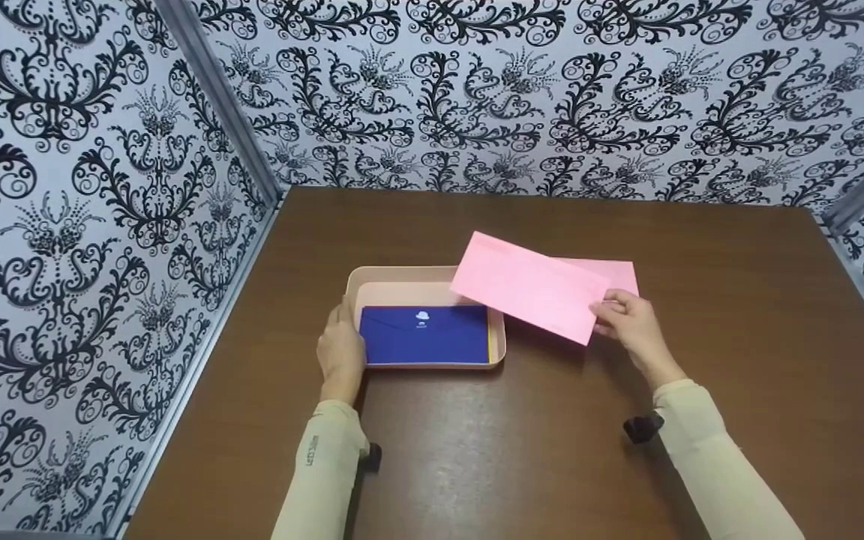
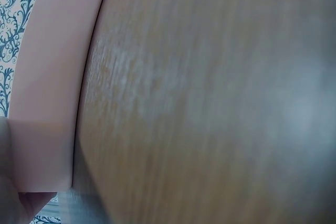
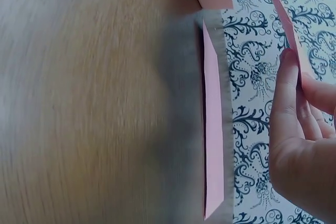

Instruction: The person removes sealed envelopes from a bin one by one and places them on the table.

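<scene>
A pale pink tray [image 1: 498, 352] lies on the table with a blue envelope [image 1: 424, 341] inside it; a white hat-shaped mark is printed on the envelope. My left hand [image 1: 342, 349] holds the tray by its left side, fingers along the outer wall. In the left wrist view, part of that hand [image 2: 6, 182] shows at the tray's corner. My right hand [image 1: 627, 322] pinches a pink envelope [image 1: 529, 285] near its right end, thumb on one face and fingers on the other. The raised envelope slants over the tray's right back corner.
Another pink envelope [image 1: 616, 271] lies on the table behind the raised one, partly covered in the head view. A thin yellow edge [image 1: 489, 337] shows beside the blue envelope. Patterned walls [image 1: 477, 97] border the brown table [image 1: 492, 450] at the back and sides.
</scene>
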Action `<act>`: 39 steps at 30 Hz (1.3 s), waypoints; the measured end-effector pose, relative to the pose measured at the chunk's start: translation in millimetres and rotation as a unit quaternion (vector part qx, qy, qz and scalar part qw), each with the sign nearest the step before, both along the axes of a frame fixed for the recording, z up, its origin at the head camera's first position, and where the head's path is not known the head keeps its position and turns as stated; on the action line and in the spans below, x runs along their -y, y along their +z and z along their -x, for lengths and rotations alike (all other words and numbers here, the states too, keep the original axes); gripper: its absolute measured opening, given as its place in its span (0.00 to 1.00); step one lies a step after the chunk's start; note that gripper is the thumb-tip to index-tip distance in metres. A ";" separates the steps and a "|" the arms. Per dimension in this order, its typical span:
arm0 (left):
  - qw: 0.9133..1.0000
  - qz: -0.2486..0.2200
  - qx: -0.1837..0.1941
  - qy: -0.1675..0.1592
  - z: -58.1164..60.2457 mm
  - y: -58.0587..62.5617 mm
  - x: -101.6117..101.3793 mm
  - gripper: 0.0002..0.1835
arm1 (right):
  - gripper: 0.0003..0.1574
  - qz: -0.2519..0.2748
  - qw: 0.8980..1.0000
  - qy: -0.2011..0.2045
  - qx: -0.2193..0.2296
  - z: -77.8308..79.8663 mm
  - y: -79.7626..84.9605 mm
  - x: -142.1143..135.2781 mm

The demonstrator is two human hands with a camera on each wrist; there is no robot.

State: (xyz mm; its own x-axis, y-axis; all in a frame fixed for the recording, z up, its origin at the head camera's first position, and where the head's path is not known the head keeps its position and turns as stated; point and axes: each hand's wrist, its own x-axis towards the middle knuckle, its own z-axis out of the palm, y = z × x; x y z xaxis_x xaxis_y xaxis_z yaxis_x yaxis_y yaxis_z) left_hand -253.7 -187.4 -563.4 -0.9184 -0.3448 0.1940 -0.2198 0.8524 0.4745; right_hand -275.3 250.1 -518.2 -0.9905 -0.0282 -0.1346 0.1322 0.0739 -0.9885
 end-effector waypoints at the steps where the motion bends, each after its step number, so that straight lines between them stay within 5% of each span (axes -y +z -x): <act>1: 1.000 0.000 0.000 0.000 0.0 0.1 0.1 0.28 | 0.07 0.004 1.000 -0.004 0.001 -0.6 0.9 -1.4; 14: 1.000 0.002 0.008 0.000 1.1 0.7 0.6 0.28 | 0.06 0.057 0.997 -0.042 0.027 -4.5 6.1 -24.3; 39: 1.000 0.003 -0.002 0.000 0.8 -0.7 0.2 0.29 | 0.04 0.072 0.991 -0.095 0.065 -12.6 -0.3 -60.9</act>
State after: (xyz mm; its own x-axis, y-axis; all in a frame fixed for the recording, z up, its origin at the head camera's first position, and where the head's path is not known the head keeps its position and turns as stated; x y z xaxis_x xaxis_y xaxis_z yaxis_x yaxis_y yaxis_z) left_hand -254.6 -187.6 -564.1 -0.9175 -0.3437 0.2002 -0.2178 0.8553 0.4701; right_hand -262.7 311.0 -518.5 -0.9541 0.1294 -0.2701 0.2578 -0.1047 -0.9605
